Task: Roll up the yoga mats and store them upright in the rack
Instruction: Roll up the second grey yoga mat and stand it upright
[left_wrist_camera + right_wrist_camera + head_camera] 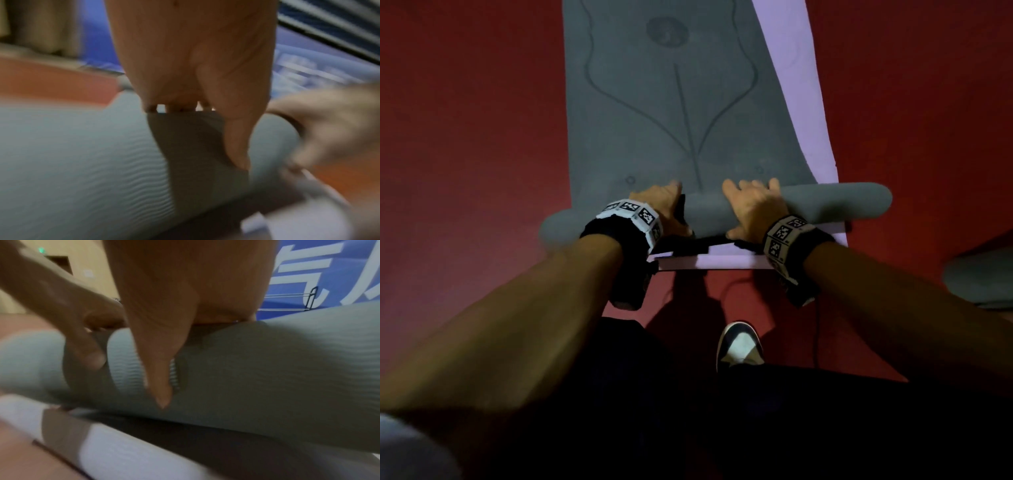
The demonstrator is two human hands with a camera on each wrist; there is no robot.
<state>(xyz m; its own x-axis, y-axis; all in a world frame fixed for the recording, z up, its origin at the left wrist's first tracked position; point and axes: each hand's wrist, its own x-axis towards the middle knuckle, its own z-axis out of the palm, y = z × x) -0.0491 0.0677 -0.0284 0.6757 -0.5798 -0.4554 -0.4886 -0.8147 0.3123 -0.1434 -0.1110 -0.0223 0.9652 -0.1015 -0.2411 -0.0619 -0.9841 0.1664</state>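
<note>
A grey yoga mat (671, 102) lies flat on the red floor, with its near end wound into a roll (825, 205). It rests on a lilac mat (801, 102) that shows along its right side and near edge. My left hand (657, 205) and right hand (753, 205) sit side by side on the middle of the roll. Their fingers drape over its top and far side, and the thumbs lie on the near side. The left wrist view shows the thumb (236, 138) on the ribbed roll (82, 154). The right wrist view shows the same grip (185, 305) on the roll (267, 369).
A wire rack (308, 300) stands beyond the mats against a blue wall. A grey rounded object (979, 277) lies at the right edge of the floor. My shoe (739, 346) and a thin black cable (816, 325) are just behind the lilac mat's near edge.
</note>
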